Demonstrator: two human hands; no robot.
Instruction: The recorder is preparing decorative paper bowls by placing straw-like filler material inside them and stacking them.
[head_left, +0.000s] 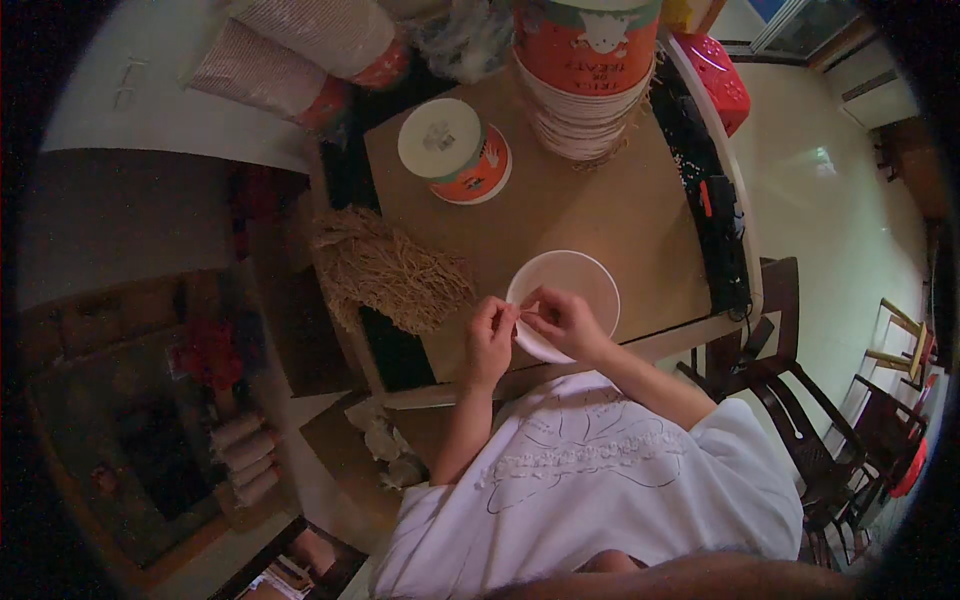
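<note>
Near the table's front edge, a round white paper bucket shows its open mouth toward me. At the left side of its rim my left hand is closed, thumb and fingers pinched together. Over the bucket's mouth, my right hand pinches close beside the left one. What lies between the fingertips is too small to make out. To the left of my hands spreads a loose heap of tan twine strands. Farther back stands an orange and white bucket, with a white round end facing up.
A tall stack of orange and white buckets with twine hanging off it stands at the back. Wrapped bucket stacks lie back left. A red plastic stool is beyond the table's right edge; dark wooden chairs stand at right.
</note>
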